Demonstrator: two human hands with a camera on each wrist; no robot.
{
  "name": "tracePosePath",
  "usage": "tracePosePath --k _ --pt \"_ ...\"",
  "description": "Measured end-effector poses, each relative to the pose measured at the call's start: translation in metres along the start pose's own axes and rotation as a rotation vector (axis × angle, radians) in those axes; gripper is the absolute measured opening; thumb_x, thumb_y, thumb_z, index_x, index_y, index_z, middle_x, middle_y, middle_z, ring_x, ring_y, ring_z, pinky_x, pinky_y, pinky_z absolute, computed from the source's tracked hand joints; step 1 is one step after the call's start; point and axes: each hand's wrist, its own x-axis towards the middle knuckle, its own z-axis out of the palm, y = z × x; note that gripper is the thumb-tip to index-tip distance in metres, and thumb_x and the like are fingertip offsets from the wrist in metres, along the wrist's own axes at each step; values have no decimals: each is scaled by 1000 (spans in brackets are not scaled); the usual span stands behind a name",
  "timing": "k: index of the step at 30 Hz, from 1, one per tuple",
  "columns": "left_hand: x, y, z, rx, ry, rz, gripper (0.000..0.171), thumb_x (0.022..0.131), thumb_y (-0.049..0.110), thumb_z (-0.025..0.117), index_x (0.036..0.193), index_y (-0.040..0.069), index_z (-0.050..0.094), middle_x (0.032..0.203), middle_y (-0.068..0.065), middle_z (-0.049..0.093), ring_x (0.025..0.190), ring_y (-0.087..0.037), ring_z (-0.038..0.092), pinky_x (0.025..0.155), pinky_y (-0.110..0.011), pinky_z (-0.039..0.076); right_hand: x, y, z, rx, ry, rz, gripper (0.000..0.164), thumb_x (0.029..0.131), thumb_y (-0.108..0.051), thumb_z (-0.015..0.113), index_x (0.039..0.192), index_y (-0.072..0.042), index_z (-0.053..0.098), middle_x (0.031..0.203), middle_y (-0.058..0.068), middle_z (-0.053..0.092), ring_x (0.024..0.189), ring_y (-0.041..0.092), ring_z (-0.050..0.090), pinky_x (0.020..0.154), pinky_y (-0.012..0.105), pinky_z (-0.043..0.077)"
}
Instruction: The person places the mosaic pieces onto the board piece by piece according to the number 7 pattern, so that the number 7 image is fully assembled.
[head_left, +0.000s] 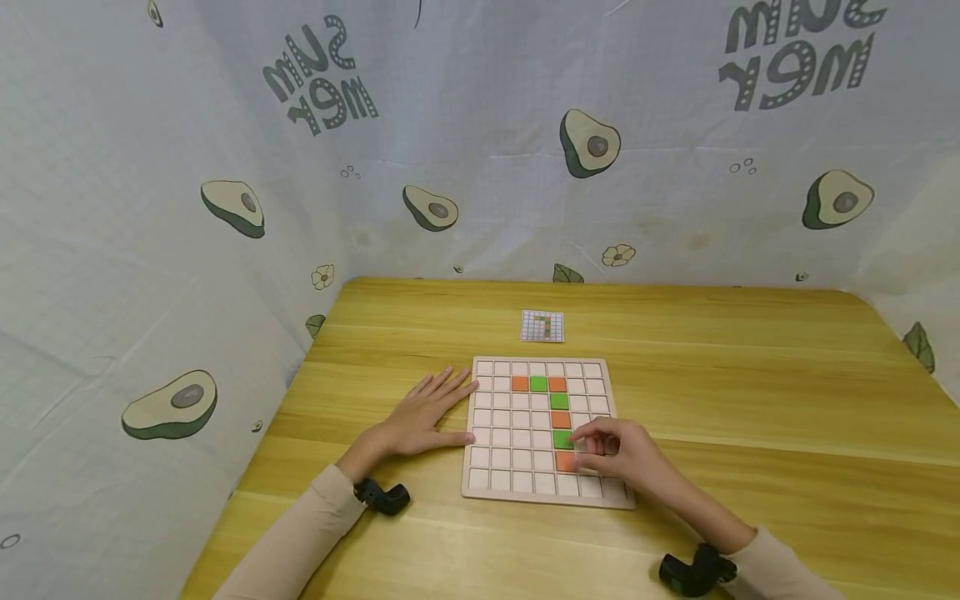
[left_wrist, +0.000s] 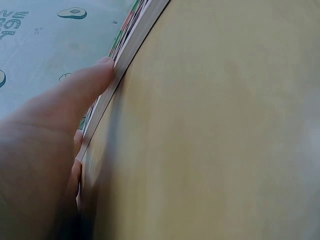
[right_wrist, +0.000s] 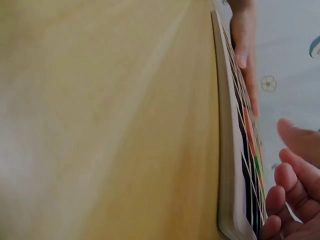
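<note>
A square pale grid board (head_left: 501, 458) lies flat on the table. Orange and green tiles alternate in it: a short row near the top, then a column running down from its right end. My left hand (head_left: 423, 421) rests with spread fingers at the board's left edge. In the left wrist view, its thumb (left_wrist: 92, 80) touches the board's side. Over the column's lower end is my right hand (head_left: 626, 454), fingers loosely bent, thumb and forefinger apart near the lowest green tile (head_left: 562, 439) and orange tile (head_left: 565, 461). The right wrist view shows nothing in its fingers (right_wrist: 285, 177).
Beyond the board lies a small printed card (head_left: 542, 326) with a grid and coloured squares. The wooden table (head_left: 750, 375) extends to both sides. A white curtain (head_left: 480, 100) with avocado prints hangs behind and at the left. Each wrist wears a black camera mount (head_left: 382, 497).
</note>
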Motion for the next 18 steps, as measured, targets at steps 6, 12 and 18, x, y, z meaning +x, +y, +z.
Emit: tracePosePath --k 6,12,18 --pt "-1 0 -1 -18 -26 -13 88 93 72 46 162 30 10 167 3 3 152 -22 -3 121 -43 -3 1 0 -17 -72 124 -57 19 86 -7 78 104 -1 73 79 -4 61 68 9 50 57 22 40" --pt "-1 -2 -6 -108 -24 -19 88 93 69 50 162 28 14 167 2 8 152 -22 0 121 -41 -1 3 5 -51 -239 254 -20 32 95 -16 70 124 -1 65 113 11 67 100 19 57 79 30 47" --pt "-5 -8 -18 -193 5 -71 85 95 65 53 162 28 15 166 4 12 152 -21 6 120 -48 10 1 19 -93 -306 280 86 55 102 -29 59 147 0 44 149 31 38 125 56 39 91 74 36"
